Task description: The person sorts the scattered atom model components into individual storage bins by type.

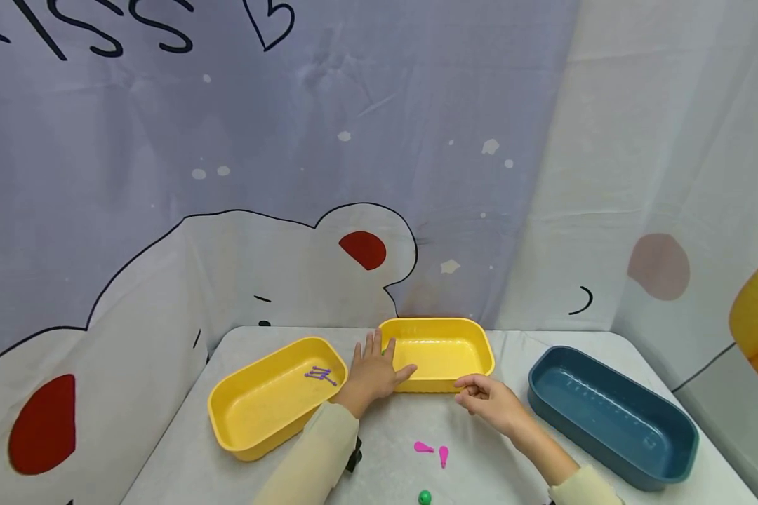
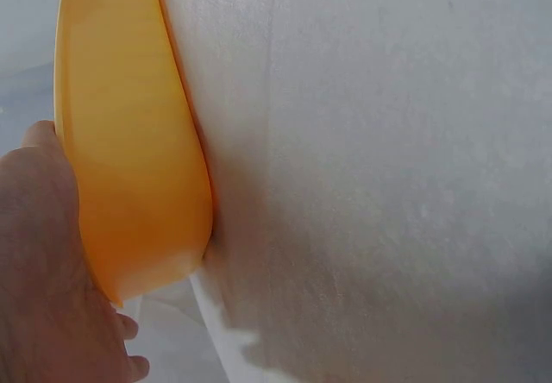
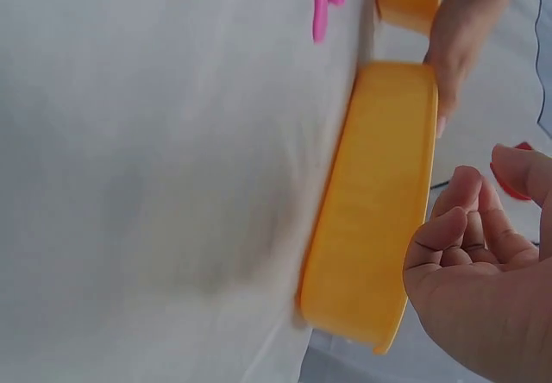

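Note:
My left hand [image 1: 373, 372] lies with spread fingers over the left end of the back yellow tray [image 1: 442, 385]. A bit of green shows between its fingers, mostly hidden. In the left wrist view the hand [image 2: 39, 254] overlaps the tray's rim [image 2: 60, 72]. At the tray's front right corner hovers my right hand [image 1: 493, 405], fingers loosely bent. The right wrist view shows nothing between its fingers [image 3: 461, 189]. Two small pink pieces [image 1: 423, 447] lie on the table in front of the tray, and a green bead [image 1: 424, 497] sits nearer the front edge.
Left of the hands stands another yellow tray [image 1: 246, 393] with several purple sticks [image 1: 320, 374] in it. A dark blue tray [image 1: 613, 414] stands at the right. White cloth covers the table [image 1: 379, 449]; a printed curtain [image 1: 354, 140] hangs behind.

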Tool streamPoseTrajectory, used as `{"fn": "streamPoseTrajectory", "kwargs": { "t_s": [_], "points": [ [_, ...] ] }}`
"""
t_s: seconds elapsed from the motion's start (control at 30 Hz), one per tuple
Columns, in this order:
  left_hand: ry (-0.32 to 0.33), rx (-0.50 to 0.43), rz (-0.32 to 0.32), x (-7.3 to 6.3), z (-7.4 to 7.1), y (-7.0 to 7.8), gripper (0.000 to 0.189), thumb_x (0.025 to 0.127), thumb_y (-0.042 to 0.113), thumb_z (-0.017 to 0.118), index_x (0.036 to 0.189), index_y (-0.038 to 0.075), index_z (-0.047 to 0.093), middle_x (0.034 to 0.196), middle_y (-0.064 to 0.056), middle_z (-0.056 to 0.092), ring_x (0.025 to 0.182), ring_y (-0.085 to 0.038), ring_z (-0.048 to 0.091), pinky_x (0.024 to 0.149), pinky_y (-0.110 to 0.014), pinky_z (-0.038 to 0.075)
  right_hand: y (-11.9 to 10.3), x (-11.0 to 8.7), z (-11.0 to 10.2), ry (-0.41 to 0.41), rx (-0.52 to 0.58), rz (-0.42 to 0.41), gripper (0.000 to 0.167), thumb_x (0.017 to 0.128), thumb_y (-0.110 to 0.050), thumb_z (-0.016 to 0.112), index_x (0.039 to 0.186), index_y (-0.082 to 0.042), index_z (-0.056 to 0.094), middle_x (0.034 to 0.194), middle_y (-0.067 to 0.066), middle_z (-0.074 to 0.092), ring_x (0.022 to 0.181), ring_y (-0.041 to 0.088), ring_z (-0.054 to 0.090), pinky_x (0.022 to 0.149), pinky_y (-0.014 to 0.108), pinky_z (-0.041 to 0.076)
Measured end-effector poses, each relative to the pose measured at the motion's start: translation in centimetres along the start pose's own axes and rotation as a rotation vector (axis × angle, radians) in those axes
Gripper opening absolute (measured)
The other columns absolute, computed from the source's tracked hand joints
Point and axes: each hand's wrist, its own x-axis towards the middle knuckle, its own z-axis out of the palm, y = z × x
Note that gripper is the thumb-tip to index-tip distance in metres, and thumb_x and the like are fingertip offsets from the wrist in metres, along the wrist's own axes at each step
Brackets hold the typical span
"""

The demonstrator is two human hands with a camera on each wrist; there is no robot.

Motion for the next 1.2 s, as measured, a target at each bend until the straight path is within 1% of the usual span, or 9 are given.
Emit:
{"fn": "streamPoseTrajectory", "kwargs": {
  "t_s": [0.1,0.17,0.37,0.47,0.6,0.8,0.97,1.03,1.2],
  "points": [
    [-0.004,0.006,-0.006,0.0,-0.1,0.1,0.09,0.096,0.075,0.035,0.162,0.014,0.025,0.17,-0.018,0.004,0.157,-0.035,0.004,0.125,-0.056,0.004,0.1,-0.7,0.3,-0.039,0.009,-0.021,0.043,0.092,-0.03,0.076,0.121,0.0,0.066,0.09,0.003,0.064,0.078,0.018,0.059,0.068,0.025,0.053],
    [-0.006,0.009,-0.01,-0.1,-0.1,0.1,0.09,0.096,0.075,0.035,0.162,0.014,0.025,0.17,-0.018,0.005,0.157,-0.035,0.005,0.125,-0.055,0.004,0.1,-1.0,0.4,-0.06,0.015,-0.031,0.044,0.092,-0.031,0.076,0.121,0.0,0.067,0.09,0.003,0.064,0.078,0.018,0.059,0.068,0.025,0.053],
    [0.012,0.009,-0.005,-0.2,-0.1,0.2,0.09,0.096,0.075,0.035,0.162,0.014,0.026,0.17,-0.018,0.007,0.157,-0.036,0.007,0.125,-0.055,0.006,0.0,-2.0,0.9,-0.109,0.03,-0.026,0.043,0.092,-0.031,0.076,0.122,-0.002,0.068,0.091,0.003,0.066,0.079,0.017,0.058,0.066,0.024,0.052],
    [0.012,0.005,0.0,-0.3,-0.2,0.2,0.091,0.096,0.075,0.035,0.162,0.014,0.026,0.17,-0.018,0.006,0.157,-0.036,0.007,0.125,-0.055,0.006,0.1,-2.5,1.4,-0.142,0.02,-0.052,0.04,0.092,-0.028,0.075,0.121,-0.001,0.068,0.091,0.002,0.066,0.077,0.015,0.057,0.064,0.021,0.048],
    [0.015,0.0,0.001,-0.4,-0.2,0.2,0.091,0.096,0.075,0.035,0.162,0.013,0.027,0.17,-0.018,0.007,0.157,-0.036,0.007,0.125,-0.056,0.006,0.4,-3.1,2.1,-0.209,0.001,-0.093,0.034,0.094,-0.023,0.073,0.119,-0.001,0.069,0.089,0.002,0.066,0.073,0.012,0.055,0.062,0.019,0.044],
    [0.015,0.003,0.002,-0.3,-0.1,0.1,0.091,0.096,0.076,0.035,0.162,0.014,0.026,0.17,-0.018,0.006,0.157,-0.036,0.007,0.125,-0.056,0.006,0.9,-4.1,3.0,-0.28,0.03,-0.094,0.032,0.094,-0.02,0.074,0.118,-0.001,0.069,0.088,0.001,0.066,0.071,0.009,0.055,0.06,0.018,0.043],
    [0.019,0.006,-0.003,0.0,0.1,0.0,0.09,0.096,0.075,0.035,0.162,0.014,0.026,0.17,-0.018,0.006,0.157,-0.036,0.007,0.125,-0.056,0.007,1.3,-4.7,3.5,-0.337,0.042,-0.114,0.03,0.094,-0.017,0.074,0.119,-0.002,0.069,0.089,-0.001,0.065,0.07,0.007,0.055,0.06,0.017,0.044],
    [0.018,0.008,-0.002,0.0,0.1,0.0,0.09,0.097,0.075,0.035,0.162,0.014,0.026,0.17,-0.018,0.006,0.156,-0.036,0.007,0.125,-0.056,0.007,1.4,-4.9,3.7,-0.36,0.048,-0.112,0.028,0.094,-0.015,0.073,0.119,-0.002,0.069,0.089,0.0,0.065,0.07,0.007,0.055,0.061,0.017,0.044],
    [0.014,0.002,0.005,-0.1,-0.1,0.1,0.09,0.097,0.075,0.035,0.162,0.014,0.026,0.169,-0.019,0.006,0.156,-0.037,0.007,0.125,-0.056,0.006,1.6,-5.3,4.1,-0.42,0.065,-0.063,0.026,0.095,-0.013,0.071,0.119,-0.005,0.07,0.087,0.001,0.065,0.074,0.012,0.056,0.063,0.018,0.044]
  ]
}}
